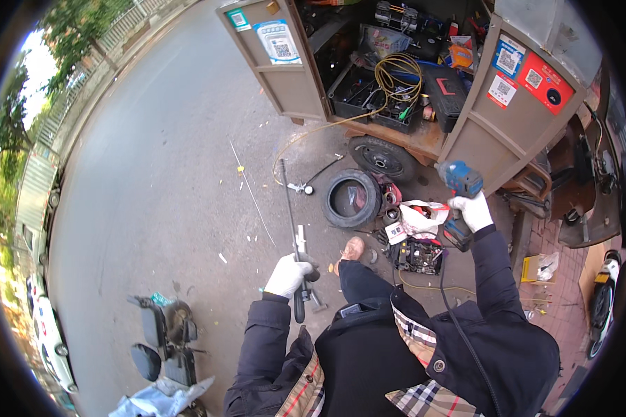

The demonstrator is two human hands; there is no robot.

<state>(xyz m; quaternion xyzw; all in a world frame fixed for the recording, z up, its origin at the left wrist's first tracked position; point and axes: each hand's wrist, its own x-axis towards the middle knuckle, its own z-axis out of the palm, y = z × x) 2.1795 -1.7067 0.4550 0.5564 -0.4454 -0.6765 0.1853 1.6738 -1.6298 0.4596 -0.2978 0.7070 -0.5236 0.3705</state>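
My left hand (287, 276), in a white glove, is wrapped round a long dark metal bar (289, 208) with a thick black handle (299, 306), perhaps a pry bar. The bar stands out ahead over the pavement. In my other white glove, my right hand (472, 210) grips a blue cordless power tool (460, 178) by its handle, nose toward the cart; whether it is a drill or an impact wrench I cannot tell. Below that hand is its dark battery base (456, 235). Left of the power tool, a bare black tyre (352, 198) lies flat on the ground.
A cart (424, 147) with open doors holds tools and a coiled yellow hose (398, 76). Near the tyre are a wheel (382, 154), a pressure gauge (309, 189), a white bag (423, 219) and a box of small parts (419, 257). A hammer-like tool (318, 301) lies below my left hand.
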